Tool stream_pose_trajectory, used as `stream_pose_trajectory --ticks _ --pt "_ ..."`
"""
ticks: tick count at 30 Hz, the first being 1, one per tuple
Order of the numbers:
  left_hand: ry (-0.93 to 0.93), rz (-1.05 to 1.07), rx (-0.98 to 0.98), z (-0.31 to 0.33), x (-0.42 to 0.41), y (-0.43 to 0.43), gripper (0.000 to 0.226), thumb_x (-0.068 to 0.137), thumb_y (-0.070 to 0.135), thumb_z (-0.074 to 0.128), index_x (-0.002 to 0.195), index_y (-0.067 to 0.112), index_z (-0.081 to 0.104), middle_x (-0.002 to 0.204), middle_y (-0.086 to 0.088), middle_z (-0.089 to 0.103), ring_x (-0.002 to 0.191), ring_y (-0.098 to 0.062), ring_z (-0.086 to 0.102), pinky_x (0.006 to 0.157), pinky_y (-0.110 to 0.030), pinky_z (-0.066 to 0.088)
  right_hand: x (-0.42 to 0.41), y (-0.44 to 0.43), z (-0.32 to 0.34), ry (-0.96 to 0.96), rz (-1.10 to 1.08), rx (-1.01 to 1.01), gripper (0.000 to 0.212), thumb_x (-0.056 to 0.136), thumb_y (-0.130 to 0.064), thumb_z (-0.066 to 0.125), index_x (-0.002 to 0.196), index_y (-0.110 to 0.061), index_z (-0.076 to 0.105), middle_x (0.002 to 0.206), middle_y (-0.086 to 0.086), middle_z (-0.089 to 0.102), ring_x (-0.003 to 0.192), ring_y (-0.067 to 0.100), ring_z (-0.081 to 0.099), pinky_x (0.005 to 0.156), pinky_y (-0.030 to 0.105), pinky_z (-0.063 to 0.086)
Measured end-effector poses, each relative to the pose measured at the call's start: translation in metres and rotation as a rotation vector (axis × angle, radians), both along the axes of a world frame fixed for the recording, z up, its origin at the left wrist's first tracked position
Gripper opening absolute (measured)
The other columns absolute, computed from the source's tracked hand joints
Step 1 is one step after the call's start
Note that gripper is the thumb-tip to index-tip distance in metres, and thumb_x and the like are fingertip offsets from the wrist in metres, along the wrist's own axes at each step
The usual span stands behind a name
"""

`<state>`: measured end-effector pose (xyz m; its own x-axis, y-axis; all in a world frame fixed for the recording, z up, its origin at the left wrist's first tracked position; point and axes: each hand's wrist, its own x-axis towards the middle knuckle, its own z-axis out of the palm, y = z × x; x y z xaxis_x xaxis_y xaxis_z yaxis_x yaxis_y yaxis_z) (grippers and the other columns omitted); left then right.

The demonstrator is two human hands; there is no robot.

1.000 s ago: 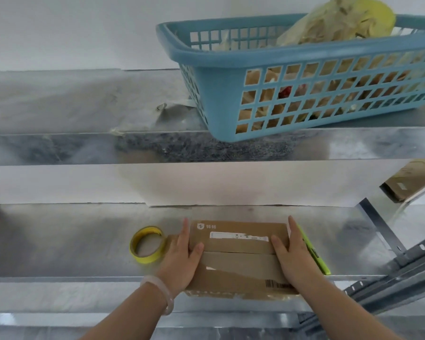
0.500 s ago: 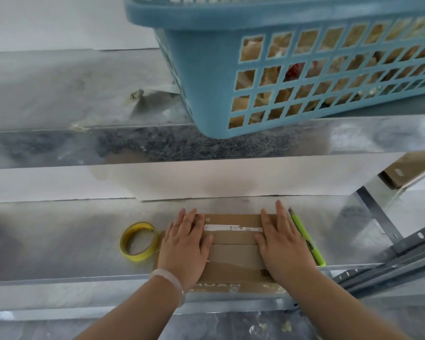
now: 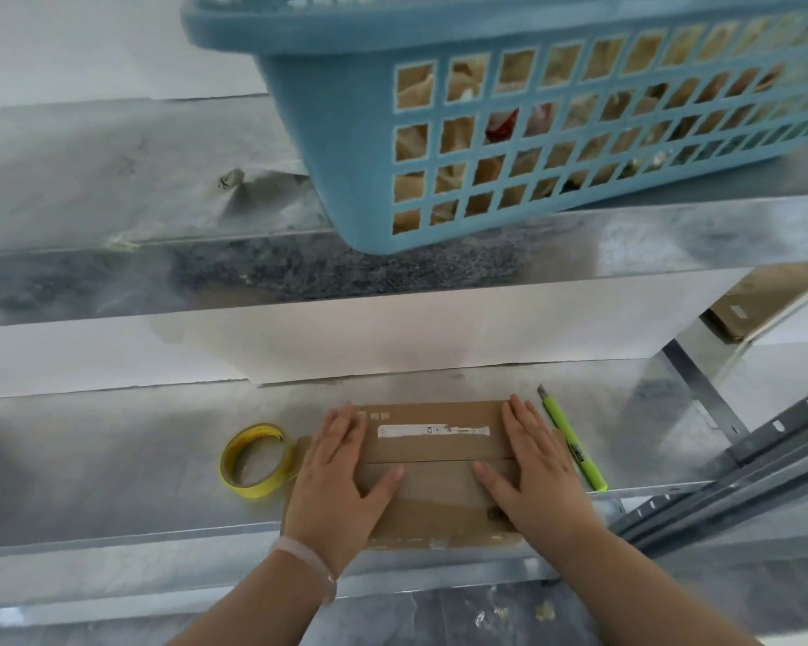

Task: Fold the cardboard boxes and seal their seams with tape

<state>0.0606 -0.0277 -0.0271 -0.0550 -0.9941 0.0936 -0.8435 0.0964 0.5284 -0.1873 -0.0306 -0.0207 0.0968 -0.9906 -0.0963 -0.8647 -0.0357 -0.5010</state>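
Under flat hands, taped cardboard box [image 3: 432, 463]

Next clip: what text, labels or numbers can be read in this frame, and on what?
"K2", sideways, on the white label strip stuck to the flat brown cardboard box; the strip's other print is blurred.
A white printed mark near the box's far left corner: blurred, unreadable.
Black print on the lime-green utility knife: too small to read.

Both hands flat (fingers straight) on cardboard box [image 3: 432, 452]
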Motion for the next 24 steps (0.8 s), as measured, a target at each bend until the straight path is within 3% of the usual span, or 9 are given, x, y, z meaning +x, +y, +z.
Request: stream_pose_trajectory --ticks 3,7,9,11,14,16,17,21,24 --pt "0.31 0.098 0.125 -0.008 -0.002 0.013 0.093 0.074 0.074 0.043 0.148 0.047 -0.004 0.158 0.01 0.016 0.142 -0.012 0.022 0.116 -0.034 0.025 -0.001 0.015 -0.006 -0.084 -0.02 0.015 0.082 0.091 -0.067 0.032 0.139 -0.05 -0.032 0.146 -0.038 -0.035 0.132 -0.007 0.007 0.109 0.026 0.023" --pt "0.487 0.114 0.27 -0.007 0.002 0.004 0.092 0.076 0.061 0.053 0.142 0.05 -0.011 0.144 0.006 0.038 0.133 -0.016 0.039 0.107 -0.03 0.037 -0.003 0.004 -0.006 -0.187 0.006 0.104 0.08 0.097 -0.058 0.035 0.137 -0.051 -0.033 0.14 -0.043 -0.038 0.132 -0.005 0.011 0.107 0.023 0.023" --pt "0.598 0.131 0.343 -0.001 0.002 -0.003 0.095 0.075 0.058 0.058 0.138 0.055 -0.013 0.135 0.015 0.042 0.121 -0.011 0.049 0.098 -0.026 0.045 -0.006 -0.005 -0.004 -0.276 -0.023 0.191 0.082 0.098 -0.054 0.039 0.14 -0.048 -0.031 0.144 -0.04 -0.036 0.133 -0.005 0.012 0.105 0.019 0.02" --pt "0.686 0.168 0.37 0.002 0.001 -0.005 0.106 0.072 0.056 0.066 0.142 0.055 -0.014 0.127 0.028 0.042 0.115 -0.009 0.054 0.096 -0.035 0.051 -0.008 -0.008 -0.004 -0.397 -0.095 0.246 0.087 0.097 -0.052 0.046 0.144 -0.047 -0.028 0.154 -0.031 -0.025 0.13 -0.004 0.015 0.104 0.019 0.019" --pt "0.786 0.334 0.408 0.008 -0.002 -0.001 0.111 0.068 0.052 0.078 0.151 0.039 0.005 0.121 0.016 0.056 0.107 -0.016 0.061 0.093 -0.043 0.053 -0.007 -0.006 -0.003 -0.478 -0.272 0.233 0.094 0.09 -0.057 0.055 0.154 -0.036 -0.01 0.161 -0.011 0.009 0.134 0.007 0.028 0.105 0.026 0.028" --pt "0.806 0.376 0.455 0.017 -0.004 0.005 0.087 0.059 0.06 0.077 0.133 0.029 0.045 0.112 0.006 0.067 0.097 -0.018 0.066 0.086 -0.042 0.056 -0.002 -0.001 0.002 -0.532 -0.363 0.25 0.086 0.086 -0.058 0.061 0.154 -0.027 0.017 0.142 -0.003 0.045 0.118 0.014 0.05 0.099 0.033 0.044" --pt "0.802 0.37 0.449 0.022 -0.005 0.009 0.073 0.055 0.062 0.074 0.118 0.032 0.054 0.106 0.006 0.07 0.092 -0.015 0.068 0.08 -0.037 0.057 -0.001 0.003 0.007 -0.539 -0.373 0.24 0.076 0.085 -0.057 0.063 0.147 -0.027 0.032 0.129 -0.006 0.055 0.108 0.013 0.056 0.094 0.035 0.051" --pt "0.821 0.311 0.236 0.059 -0.005 0.026 0.061 0.052 0.064 0.074 0.106 0.042 0.057 0.093 0.022 0.07 0.081 0.002 0.066 0.062 -0.014 0.051 0.001 0.02 0.049 -0.629 -0.36 0.044 0.042 0.078 -0.064 0.064 0.115 -0.048 0.051 0.102 -0.024 0.063 0.09 -0.004 0.061 0.065 0.014 0.05" --pt "0.784 0.206 0.09 0.084 0.0 0.033 0.073 0.057 0.064 0.08 0.122 0.043 0.053 0.106 0.021 0.068 0.093 0.002 0.065 0.074 -0.02 0.052 0.001 0.026 0.083 -0.681 -0.357 -0.049 0.053 0.066 -0.08 0.053 0.108 -0.046 0.058 0.105 -0.019 0.065 0.097 0.005 0.062 0.081 0.033 0.052"
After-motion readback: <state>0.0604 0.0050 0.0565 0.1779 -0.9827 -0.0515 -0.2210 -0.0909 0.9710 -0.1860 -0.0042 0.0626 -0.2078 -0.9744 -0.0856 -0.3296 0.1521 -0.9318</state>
